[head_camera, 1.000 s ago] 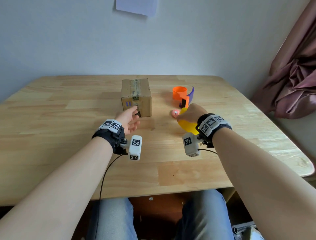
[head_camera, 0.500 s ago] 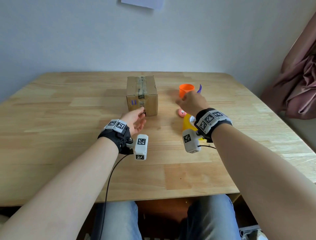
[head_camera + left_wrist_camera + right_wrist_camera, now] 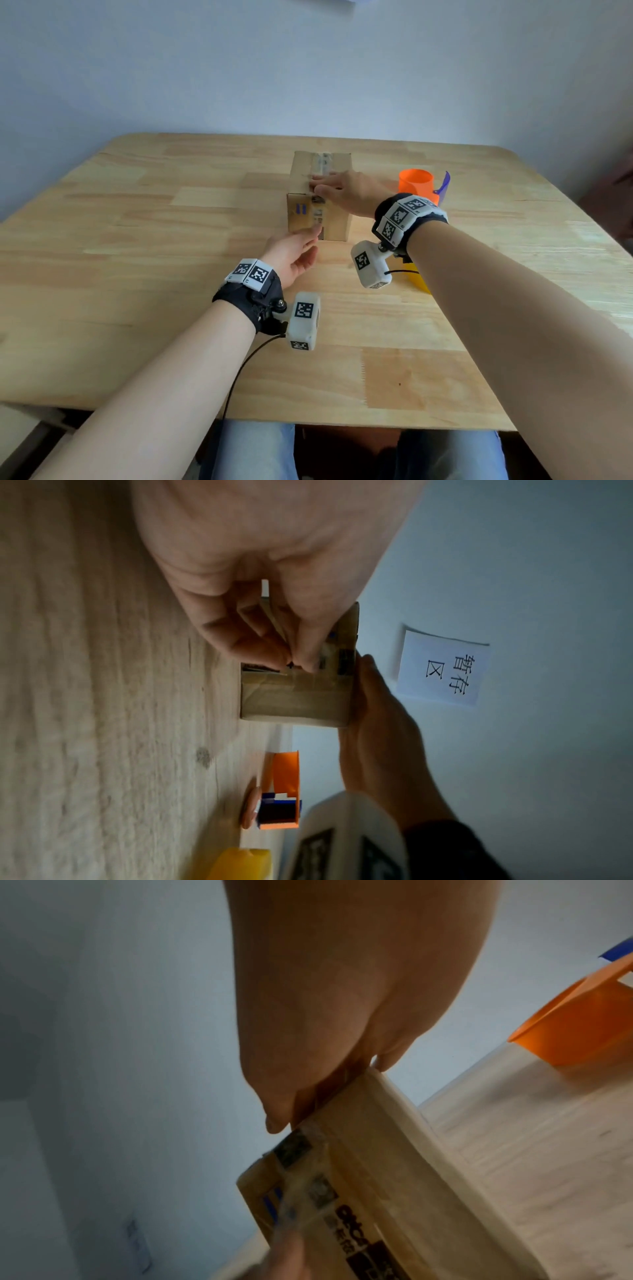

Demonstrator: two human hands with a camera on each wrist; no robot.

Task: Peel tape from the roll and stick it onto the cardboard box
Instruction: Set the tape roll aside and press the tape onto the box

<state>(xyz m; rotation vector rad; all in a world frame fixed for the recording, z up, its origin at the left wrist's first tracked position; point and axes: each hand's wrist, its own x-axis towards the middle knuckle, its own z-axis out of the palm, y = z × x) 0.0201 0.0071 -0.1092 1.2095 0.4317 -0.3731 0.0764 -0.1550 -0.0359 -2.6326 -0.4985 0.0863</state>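
Right hand (image 3: 352,195) flat, fingers straight, pressing tape strip (image 3: 320,171) running lengthwise along cardboard box (image 3: 301,219) top; left hand (image 3: 291,250) pinches its near end.

Right hand (image 3: 349,195) flat, left hand (image 3: 291,253) pinching

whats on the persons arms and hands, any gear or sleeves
Both hands, left hand and right hand, are bare, and the forearms have no sleeves. Each wrist has a black strap topped with white tiles printed with black square codes, plus a white camera block with the same codes. A thin black cable trails from the left one.
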